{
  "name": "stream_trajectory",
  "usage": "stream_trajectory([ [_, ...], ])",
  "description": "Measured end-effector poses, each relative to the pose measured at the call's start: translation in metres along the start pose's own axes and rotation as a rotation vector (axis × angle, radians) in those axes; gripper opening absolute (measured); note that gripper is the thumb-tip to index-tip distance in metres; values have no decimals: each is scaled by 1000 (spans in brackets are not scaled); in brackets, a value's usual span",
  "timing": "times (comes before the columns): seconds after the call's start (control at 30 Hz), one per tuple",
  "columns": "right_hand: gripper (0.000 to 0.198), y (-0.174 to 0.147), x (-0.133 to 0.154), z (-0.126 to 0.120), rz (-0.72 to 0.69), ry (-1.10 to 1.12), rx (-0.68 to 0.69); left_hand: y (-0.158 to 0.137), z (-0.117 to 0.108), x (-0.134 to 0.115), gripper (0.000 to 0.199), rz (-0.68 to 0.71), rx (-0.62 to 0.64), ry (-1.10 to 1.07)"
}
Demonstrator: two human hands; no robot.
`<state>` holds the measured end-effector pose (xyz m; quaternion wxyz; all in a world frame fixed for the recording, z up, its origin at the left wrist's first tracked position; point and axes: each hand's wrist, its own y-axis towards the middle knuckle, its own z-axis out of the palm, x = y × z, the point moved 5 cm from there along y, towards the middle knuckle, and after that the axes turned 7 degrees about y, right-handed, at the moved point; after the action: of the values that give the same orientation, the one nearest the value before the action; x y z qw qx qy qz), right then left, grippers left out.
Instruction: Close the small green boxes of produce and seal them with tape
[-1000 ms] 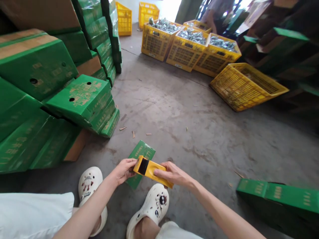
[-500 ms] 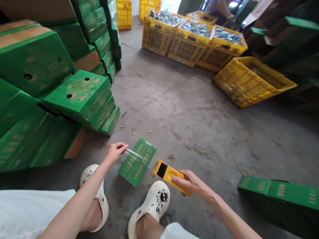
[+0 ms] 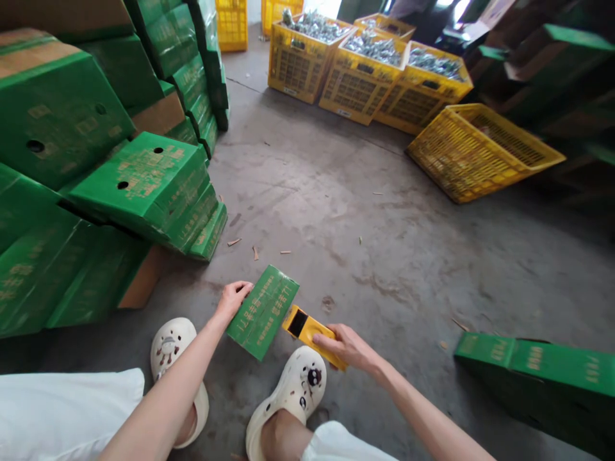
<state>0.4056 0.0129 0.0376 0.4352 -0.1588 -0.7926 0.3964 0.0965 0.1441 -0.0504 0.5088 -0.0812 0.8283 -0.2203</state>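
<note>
A narrow green carton (image 3: pixel 263 312) stands on the floor between my feet, its printed face up. My left hand (image 3: pixel 234 299) is at the carton's left edge, fingers pinched together on the end of a strip of clear tape, which is hard to see against the green. My right hand (image 3: pixel 342 346) grips a yellow tape dispenser (image 3: pixel 307 328) with a dark window near its front. The dispenser's front end is close to the carton's right side; I cannot tell whether they touch.
Stacked green cartons (image 3: pixel 144 176) rise on the left. Yellow crates (image 3: pixel 358 83) filled with small silvery-green packets stand at the back, with a tilted yellow basket (image 3: pixel 480 153) to their right. Another green carton (image 3: pixel 538 384) lies at right. My white clogs (image 3: pixel 293 387) flank the carton.
My left hand has moved right and slightly down, bringing the tape end to the carton's edge. My right hand has shifted the dispenser left, closer to the carton.
</note>
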Motion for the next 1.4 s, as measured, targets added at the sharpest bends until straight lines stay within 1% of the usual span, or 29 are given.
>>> stream_trajectory([
  [0.03, 60, 2, 0, 1, 8, -2, 4, 0, 2, -1, 44, -5, -19, 9],
  [0.07, 59, 3, 1, 2, 19, 3, 9, 1, 2, -4, 48, -7, -49, 28],
  [0.13, 59, 6, 0, 4, 41, 27, 18, 0, -1, -14, 63, 26, -109, 121],
  [0.17, 59, 7, -1, 5, 47, 35, 18, -2, -2, -20, 64, 54, -128, 180],
  [0.2, 59, 8, -2, 5, 47, 36, 13, -6, -2, -26, 59, 87, -134, 231],
  [0.27, 58, 9, -5, 6, 34, 24, 4, -22, 6, -37, 52, 151, -90, 301],
  [0.3, 58, 10, -6, 6, 25, 14, 0, -32, 13, -41, 55, 166, -54, 334],
  [0.33, 58, 10, -6, 6, 18, 4, 0, -43, 20, -43, 63, 172, -20, 383],
  [0.43, 56, 11, -5, 7, -1, -27, 2, -75, 37, -45, 108, 157, 35, 640],
  [0.47, 56, 11, -2, 6, -7, -37, 1, -83, 40, -44, 118, 156, 43, 709],
  [0.53, 54, 12, 3, 4, -12, -45, 1, -93, 44, -43, 129, 176, 67, 802],
  [0.6, 55, 14, 10, 0, -11, -49, 1, -98, 46, -42, 137, 186, 64, 868],
  [0.67, 57, 15, 18, -4, -15, -60, 6, -100, 45, -42, 136, 155, 11, 910],
  [0.77, 59, 17, 32, -5, -22, -64, 20, -93, 37, -43, 128, 83, -57, 908],
  [0.83, 59, 18, 46, 0, -41, -43, 33, -83, 24, -41, 124, 49, -45, 864],
  [0.93, 59, 21, 72, 8, -86, -43, 37, -65, -4, -34, 120, 20, 10, 759],
  [1.0, 59, 22, 87, 4, -116, -99, 19, -57, -19, -32, 116, 1, 13, 696],
  [1.03, 60, 22, 93, -2, -129, -142, 5, -55, -22, -32, 114, -9, -1, 677],
  [1.1, 63, 21, 95, -15, -139, -210, 0, -59, -18, -34, 113, -21, -34, 673],
  [1.2, 66, 19, 82, -28, -90, -234, 39, -72, 5, -41, 116, 1, -30, 740],
  [1.3, 64, 17, 61, -28, -54, -219, 72, -86, 29, -47, 117, 41, -26, 819],
  [1.4, 63, 17, 46, -24, -54, -223, 72, -92, 44, -51, 122, 88, -27, 882],
])
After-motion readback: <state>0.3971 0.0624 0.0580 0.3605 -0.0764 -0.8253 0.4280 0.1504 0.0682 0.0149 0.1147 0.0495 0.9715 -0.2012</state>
